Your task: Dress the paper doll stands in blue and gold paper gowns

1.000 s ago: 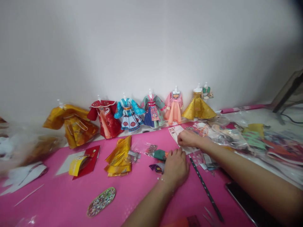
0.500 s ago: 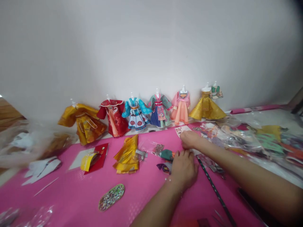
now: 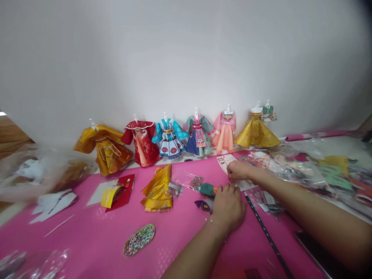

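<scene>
My left hand [image 3: 228,205] is low over the pink mat with its fingers curled. Their tips are hidden, so what it holds cannot be made out. By its fingers lie a small green and orange cloth piece [image 3: 207,189] and a dark purple piece [image 3: 204,205]. Just beyond, my right hand [image 3: 240,170] is closed beside a printed paper card [image 3: 224,162] and a clear plastic bag. Anything pinched in it is out of sight. A black dotted stick [image 3: 266,232] lies to the right of my left hand.
Doll-size dresses on stands line the wall, among them a red one [image 3: 142,143] and a pink one [image 3: 225,133]. Folded yellow fabric [image 3: 158,190], a red card [image 3: 124,193] and an oval bead tray [image 3: 139,240] lie left. Plastic bags [image 3: 302,170] crowd the right.
The whole view has shifted slightly, so things sit a little farther right. Both hands keep nearly the same places and stay closed.
</scene>
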A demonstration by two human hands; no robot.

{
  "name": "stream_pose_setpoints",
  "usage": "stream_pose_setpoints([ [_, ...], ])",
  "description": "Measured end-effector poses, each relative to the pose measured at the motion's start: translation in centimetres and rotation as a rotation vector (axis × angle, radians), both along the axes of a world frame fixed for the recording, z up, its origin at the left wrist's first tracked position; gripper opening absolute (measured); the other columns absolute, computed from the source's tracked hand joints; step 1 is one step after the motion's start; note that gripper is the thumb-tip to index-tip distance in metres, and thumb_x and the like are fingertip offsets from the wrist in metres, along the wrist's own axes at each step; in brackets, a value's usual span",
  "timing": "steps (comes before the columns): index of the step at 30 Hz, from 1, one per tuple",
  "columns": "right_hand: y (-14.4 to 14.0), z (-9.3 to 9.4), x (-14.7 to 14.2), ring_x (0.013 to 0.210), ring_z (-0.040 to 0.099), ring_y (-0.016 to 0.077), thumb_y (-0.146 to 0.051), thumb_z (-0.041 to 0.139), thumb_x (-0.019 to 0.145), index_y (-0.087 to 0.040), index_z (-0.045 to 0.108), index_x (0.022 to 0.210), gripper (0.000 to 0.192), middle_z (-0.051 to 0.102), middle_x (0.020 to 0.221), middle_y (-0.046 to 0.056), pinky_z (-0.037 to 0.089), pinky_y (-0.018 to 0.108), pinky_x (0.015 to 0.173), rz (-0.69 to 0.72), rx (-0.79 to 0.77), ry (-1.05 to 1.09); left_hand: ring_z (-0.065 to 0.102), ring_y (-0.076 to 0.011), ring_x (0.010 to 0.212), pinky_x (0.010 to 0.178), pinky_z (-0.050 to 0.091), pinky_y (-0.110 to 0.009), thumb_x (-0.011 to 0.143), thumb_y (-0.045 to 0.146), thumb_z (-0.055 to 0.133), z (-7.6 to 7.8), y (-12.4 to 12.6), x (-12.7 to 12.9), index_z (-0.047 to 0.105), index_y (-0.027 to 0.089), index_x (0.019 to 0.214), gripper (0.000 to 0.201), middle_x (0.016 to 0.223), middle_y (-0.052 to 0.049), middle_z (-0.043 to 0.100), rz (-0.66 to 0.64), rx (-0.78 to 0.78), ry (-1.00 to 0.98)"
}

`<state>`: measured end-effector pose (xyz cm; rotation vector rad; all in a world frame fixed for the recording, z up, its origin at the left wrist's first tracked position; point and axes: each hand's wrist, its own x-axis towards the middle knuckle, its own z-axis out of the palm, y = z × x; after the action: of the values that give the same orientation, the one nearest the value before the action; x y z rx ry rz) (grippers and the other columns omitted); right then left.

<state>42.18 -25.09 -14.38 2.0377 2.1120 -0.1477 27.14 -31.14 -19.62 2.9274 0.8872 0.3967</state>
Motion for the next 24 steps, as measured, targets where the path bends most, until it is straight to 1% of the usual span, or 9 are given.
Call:
stream_pose_setpoints([
  [4, 0.1, 0.4, 0.3, 0.092, 0.066, 0.0188, -0.033, 0.060, 0.095, -0.015, 0.063, 0.111, 0.024, 0.066, 0.110, 0.007, 0.056, 0.038, 0.080, 0.012, -0.098, -0.013, 0.050, -0.0295, 0.120, 0.100, 0.042, -0.046, 0.098, 0.038, 0.034, 0.1, 0.0, 0.0, 0.053, 0.010, 0.126, 0.044, 0.135, -0.017, 0.056, 0.007, 0.005, 0.009],
  [9, 0.8, 0.9, 1.0, 0.094, 0.066, 0.0198, -0.034, 0.059, 0.095, -0.015, 0.063, 0.111, 0.025, 0.066, 0.111, 0.007, 0.056, 0.040, 0.082, 0.030, -0.120, 0.002, 0.050, -0.0294, 0.122, 0.104, 0.039, -0.046, 0.098, 0.038, 0.035, -0.2, 0.1, 0.0, 0.053, 0.010, 0.128, 0.044, 0.139, -0.017, 0.053, 0.000, 0.007, -0.001],
  [13, 1.3, 1.2, 2.0, 0.095, 0.066, 0.0206, -0.034, 0.059, 0.095, -0.015, 0.063, 0.112, 0.025, 0.066, 0.112, 0.006, 0.056, 0.040, 0.083, 0.019, -0.088, 0.025, 0.049, -0.0299, 0.124, 0.105, 0.038, -0.048, 0.099, 0.038, 0.033, -0.4, 0.3, 0.1, 0.052, 0.011, 0.129, 0.044, 0.139, -0.017, 0.053, -0.005, 0.003, -0.008],
  [18, 1.4, 1.1, 3.5, 0.100, 0.064, 0.0219, -0.033, 0.060, 0.095, -0.016, 0.063, 0.114, 0.026, 0.065, 0.116, 0.008, 0.054, 0.042, 0.086, -0.048, -0.004, 0.030, 0.049, -0.0286, 0.123, 0.103, 0.039, -0.046, 0.100, 0.036, 0.033, -0.5, 0.3, 0.1, 0.053, 0.013, 0.128, 0.042, 0.137, -0.015, 0.054, -0.007, 0.008, -0.025],
  [24, 1.8, 0.0, 4.5, 0.101, 0.064, 0.0221, -0.033, 0.061, 0.094, -0.016, 0.062, 0.117, 0.028, 0.064, 0.118, 0.009, 0.055, 0.042, 0.086, -0.141, 0.055, 0.068, 0.050, -0.0288, 0.122, 0.103, 0.040, -0.046, 0.098, 0.037, 0.038, -0.4, 0.4, 0.1, 0.054, 0.013, 0.127, 0.040, 0.138, -0.014, 0.055, -0.011, 0.001, -0.030],
])
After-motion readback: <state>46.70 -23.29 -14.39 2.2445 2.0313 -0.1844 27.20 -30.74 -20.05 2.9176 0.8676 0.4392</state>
